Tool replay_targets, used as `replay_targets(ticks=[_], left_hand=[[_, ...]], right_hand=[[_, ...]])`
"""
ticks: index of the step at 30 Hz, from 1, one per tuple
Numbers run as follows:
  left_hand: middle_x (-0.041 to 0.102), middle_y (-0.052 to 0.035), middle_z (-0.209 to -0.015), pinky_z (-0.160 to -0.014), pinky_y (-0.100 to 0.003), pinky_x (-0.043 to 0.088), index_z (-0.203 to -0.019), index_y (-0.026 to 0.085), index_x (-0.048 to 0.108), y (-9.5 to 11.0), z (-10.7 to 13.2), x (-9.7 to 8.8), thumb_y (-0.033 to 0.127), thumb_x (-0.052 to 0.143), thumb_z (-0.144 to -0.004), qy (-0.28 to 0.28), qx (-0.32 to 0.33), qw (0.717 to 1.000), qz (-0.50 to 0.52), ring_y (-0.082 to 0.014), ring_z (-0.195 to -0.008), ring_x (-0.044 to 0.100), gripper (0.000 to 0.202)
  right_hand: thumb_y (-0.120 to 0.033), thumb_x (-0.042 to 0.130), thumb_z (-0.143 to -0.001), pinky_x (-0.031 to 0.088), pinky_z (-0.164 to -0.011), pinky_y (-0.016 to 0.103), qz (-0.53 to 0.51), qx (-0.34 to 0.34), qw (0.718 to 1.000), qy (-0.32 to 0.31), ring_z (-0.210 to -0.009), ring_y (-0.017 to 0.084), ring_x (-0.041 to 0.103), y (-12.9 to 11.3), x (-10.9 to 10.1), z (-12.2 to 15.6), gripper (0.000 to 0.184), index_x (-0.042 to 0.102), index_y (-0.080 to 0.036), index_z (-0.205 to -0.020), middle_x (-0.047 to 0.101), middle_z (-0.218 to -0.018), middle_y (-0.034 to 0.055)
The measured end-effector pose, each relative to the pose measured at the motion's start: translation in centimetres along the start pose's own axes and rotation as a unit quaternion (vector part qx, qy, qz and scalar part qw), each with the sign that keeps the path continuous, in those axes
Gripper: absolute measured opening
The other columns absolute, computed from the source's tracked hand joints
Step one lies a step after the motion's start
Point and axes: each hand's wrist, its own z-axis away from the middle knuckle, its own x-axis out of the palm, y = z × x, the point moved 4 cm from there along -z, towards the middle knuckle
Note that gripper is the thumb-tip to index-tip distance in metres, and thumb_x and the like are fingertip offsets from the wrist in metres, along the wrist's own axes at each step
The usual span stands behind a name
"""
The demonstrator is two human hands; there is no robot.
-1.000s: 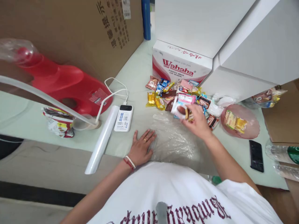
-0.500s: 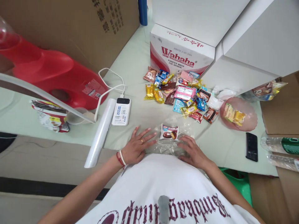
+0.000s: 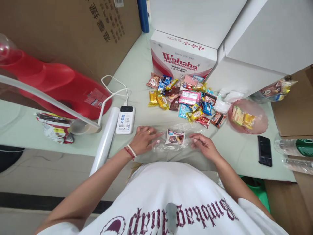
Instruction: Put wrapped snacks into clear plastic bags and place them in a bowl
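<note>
A small white snack packet (image 3: 174, 136) with a chocolate cake picture lies on a sheet of clear plastic film (image 3: 168, 148) at the near table edge. My left hand (image 3: 144, 139) is at the film's left side, fingers bent and pinching its edge beside the packet. On the other side of the packet, my right hand (image 3: 204, 146) has its fingers curled and pinches the film's right edge. Both hands rest low on the table, a little apart from the packet.
A heap of wrapped snacks (image 3: 184, 95) lies before a Wahaha carton (image 3: 182, 58). A pink plate (image 3: 259, 125) holding snacks and a black phone (image 3: 264, 150) are right. A film roll (image 3: 104, 143), a power bank (image 3: 125, 119) and a red jug (image 3: 61, 88) are left.
My right hand carried the snack packet from the heap and laid it on the film. Both hands then went from flat on the film to pinching its edges by the packet.
</note>
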Motion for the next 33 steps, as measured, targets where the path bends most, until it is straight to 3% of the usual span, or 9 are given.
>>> replay_targets(ticks=[6, 9, 11, 14, 17, 22, 25, 29, 33], left_hand=[[0.070, -0.0089, -0.086, -0.084, -0.040, 0.035, -0.131, 0.027, 0.071, 0.0, -2.0, 1.1, 0.046, 0.030, -0.106, 0.046, -0.138, 0.988, 0.043, -0.0269, -0.091, 0.062, 0.051], [0.069, -0.0098, -0.086, -0.081, -0.038, 0.036, -0.130, 0.026, 0.072, 0.1, -2.2, 1.7, 0.049, 0.033, -0.105, 0.082, -0.189, 0.978, 0.039, -0.0274, -0.090, 0.061, 0.052], [0.067, -0.0109, -0.085, -0.080, -0.039, 0.038, -0.124, 0.025, 0.076, 0.2, -2.3, 1.9, 0.048, 0.036, -0.104, 0.115, -0.207, 0.971, 0.033, -0.0271, -0.088, 0.058, 0.051], [0.066, -0.0126, -0.090, -0.084, -0.042, 0.041, -0.109, 0.025, 0.082, 0.4, -2.5, 1.8, 0.047, 0.044, -0.101, 0.171, -0.236, 0.956, 0.025, -0.0285, -0.092, 0.055, 0.045], [0.066, -0.0146, -0.112, -0.092, -0.048, 0.041, -0.105, 0.024, 0.081, 0.7, -2.8, 1.5, 0.047, 0.057, -0.094, 0.214, -0.293, 0.932, 0.016, -0.0348, -0.112, 0.052, 0.035], [0.060, -0.0188, -0.136, -0.102, -0.049, 0.039, -0.153, 0.015, 0.046, 1.2, -4.0, 1.7, 0.047, 0.068, -0.086, 0.210, -0.317, 0.925, 0.003, -0.0364, -0.126, 0.050, 0.078], [0.068, -0.0165, -0.124, -0.096, -0.047, 0.040, -0.152, 0.017, 0.047, 0.9, -4.9, 2.2, 0.047, 0.065, -0.088, 0.157, -0.310, 0.938, 0.001, -0.0363, -0.118, 0.055, 0.073], [0.074, -0.0122, -0.109, -0.090, -0.045, 0.037, -0.118, 0.023, 0.072, 0.3, -5.6, 2.2, 0.041, 0.050, -0.099, 0.129, -0.301, 0.945, -0.005, -0.0338, -0.112, 0.057, 0.033], [0.076, -0.0102, -0.100, -0.086, -0.042, 0.036, -0.102, 0.023, 0.073, 0.0, -5.9, 1.9, 0.035, 0.044, -0.101, 0.127, -0.303, 0.944, -0.010, -0.0316, -0.105, 0.060, 0.031]], right_hand=[[-0.069, 0.062, -0.086, 0.051, -0.058, 0.031, 0.081, 0.109, 0.991, -0.019, -0.056, 0.018, 0.058, 1.5, -1.7, -1.8, 0.048, 0.072, -0.021, -0.083, 0.060, -0.059, -0.0005], [-0.053, 0.056, -0.096, 0.053, -0.073, 0.038, 0.312, -0.015, 0.950, 0.030, -0.072, 0.023, 0.062, -1.3, -3.5, -3.3, 0.038, 0.073, -0.022, -0.082, 0.068, -0.075, 0.0061], [-0.040, 0.061, -0.095, 0.051, -0.094, 0.046, 0.416, -0.125, 0.899, 0.059, -0.101, 0.030, 0.063, -3.6, -3.5, -4.7, 0.025, 0.075, -0.022, -0.106, 0.073, -0.107, 0.0119], [-0.035, 0.068, -0.092, 0.039, -0.114, 0.049, 0.484, -0.209, 0.849, 0.018, -0.133, 0.036, 0.046, -5.3, -1.1, -7.6, 0.053, 0.060, -0.017, -0.141, 0.063, -0.135, 0.0168], [-0.042, 0.069, -0.092, 0.034, -0.117, 0.047, 0.539, -0.167, 0.826, -0.019, -0.140, 0.037, 0.038, -5.0, 2.1, -11.0, 0.072, 0.048, -0.006, -0.151, 0.062, -0.136, 0.0219], [-0.025, 0.063, -0.092, 0.039, -0.102, 0.040, 0.592, -0.063, 0.801, -0.071, -0.120, 0.034, 0.053, -4.5, 4.5, -14.3, 0.032, 0.071, -0.007, -0.118, 0.069, -0.115, 0.0226], [-0.019, 0.052, -0.098, 0.041, -0.088, 0.032, 0.585, -0.069, 0.802, -0.097, -0.103, 0.027, 0.060, -5.6, 4.5, -13.8, 0.025, 0.075, -0.012, -0.103, 0.070, -0.100, 0.0158], [-0.029, 0.043, -0.105, 0.036, -0.071, 0.028, 0.573, -0.114, 0.807, -0.088, -0.086, 0.019, 0.059, -7.4, 4.5, -10.4, 0.030, 0.070, -0.018, -0.113, 0.064, -0.116, 0.0125], [-0.029, 0.039, -0.107, 0.030, -0.063, 0.029, 0.611, -0.115, 0.777, -0.095, -0.081, 0.018, 0.058, -7.5, 6.1, -6.3, 0.030, 0.065, -0.022, -0.120, 0.062, -0.119, 0.0110]])
